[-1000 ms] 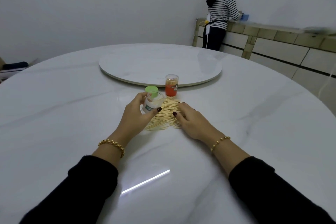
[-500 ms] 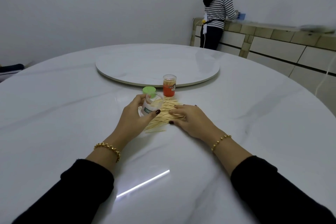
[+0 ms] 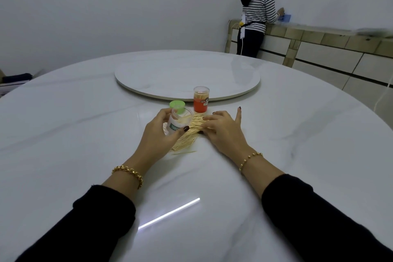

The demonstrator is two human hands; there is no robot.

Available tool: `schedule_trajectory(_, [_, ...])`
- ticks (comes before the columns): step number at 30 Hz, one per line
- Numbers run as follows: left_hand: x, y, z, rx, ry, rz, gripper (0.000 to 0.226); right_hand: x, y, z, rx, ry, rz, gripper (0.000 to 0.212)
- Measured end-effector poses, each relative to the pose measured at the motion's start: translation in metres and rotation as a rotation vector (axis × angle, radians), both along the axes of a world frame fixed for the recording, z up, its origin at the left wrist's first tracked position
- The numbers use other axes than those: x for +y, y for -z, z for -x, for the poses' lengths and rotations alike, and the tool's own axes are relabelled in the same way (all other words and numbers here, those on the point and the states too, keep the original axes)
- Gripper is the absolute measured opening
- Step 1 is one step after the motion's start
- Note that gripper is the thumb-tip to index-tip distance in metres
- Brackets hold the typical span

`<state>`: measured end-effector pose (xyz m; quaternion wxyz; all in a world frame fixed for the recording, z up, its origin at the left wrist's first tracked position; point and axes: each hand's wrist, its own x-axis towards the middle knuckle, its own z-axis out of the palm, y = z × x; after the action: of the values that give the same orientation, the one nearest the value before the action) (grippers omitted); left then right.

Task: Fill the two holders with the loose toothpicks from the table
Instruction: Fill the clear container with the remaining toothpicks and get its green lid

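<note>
Head view. The left hand (image 3: 160, 134) is curled round the clear holder (image 3: 178, 122), which is gripped between the thumb on the near side and the fingers on the far side. The holder is held tilted just above the table (image 3: 63, 134): its long axis runs from the base at the near left to the open mouth at the far right, so that the mouth is turned up and toward the pile. A few toothpicks can be made out inside it. A green lid (image 3: 177, 104) lies flat on the table just beyond, partly hidden by the holder's rim.

The loose toothpicks (image 3: 188, 136) are heaped between the two hands. Most are laid parallel, with their long axes running from near left to far right. One stray stick at the near edge lies almost crosswise.

The right hand (image 3: 223, 130) rests on the right part of the pile. Its fingers are curled down onto the sticks and the thumb is pressed in from the near side, so that a bunch is pinched. The little finger alone is held straight, pointing away.

The orange holder (image 3: 200, 100) stands upright and capped beyond the pile, just before the rim of the turntable (image 3: 187, 70).
</note>
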<state>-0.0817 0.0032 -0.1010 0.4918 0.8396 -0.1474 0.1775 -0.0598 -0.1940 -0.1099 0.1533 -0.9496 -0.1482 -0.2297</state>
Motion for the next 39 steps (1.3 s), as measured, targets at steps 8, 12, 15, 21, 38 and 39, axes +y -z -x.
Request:
schedule_trajectory(8, [0.001, 0.0, -0.001, 0.015, -0.006, 0.04, 0.048, 0.002, -0.002, -0.017, -0.082, -0.063, -0.281, 0.015])
schedule_trajectory(12, [-0.001, 0.0, 0.0, 0.006, 0.001, 0.033, 0.046, 0.008, -0.004, -0.02, -0.056, -0.117, -0.583, 0.016])
schedule_trajectory(15, [-0.003, 0.001, -0.001, 0.012, 0.009, 0.035, 0.047, 0.014, -0.011, -0.019, -0.009, -0.118, -0.75, 0.017])
schedule_trajectory(21, [-0.003, 0.004, -0.004, 0.001, 0.011, 0.023, 0.048, 0.026, -0.031, -0.014, 0.046, -0.211, -1.007, 0.02])
schedule_trajectory(38, [-0.006, 0.003, -0.001, -0.017, 0.036, 0.019, 0.044, 0.058, -0.051, -0.003, 0.194, -0.404, -1.248, 0.016])
schedule_trajectory(39, [-0.006, 0.003, -0.002, -0.016, 0.033, 0.024, 0.044, 0.059, -0.048, -0.003, 0.206, -0.411, -1.243, 0.016])
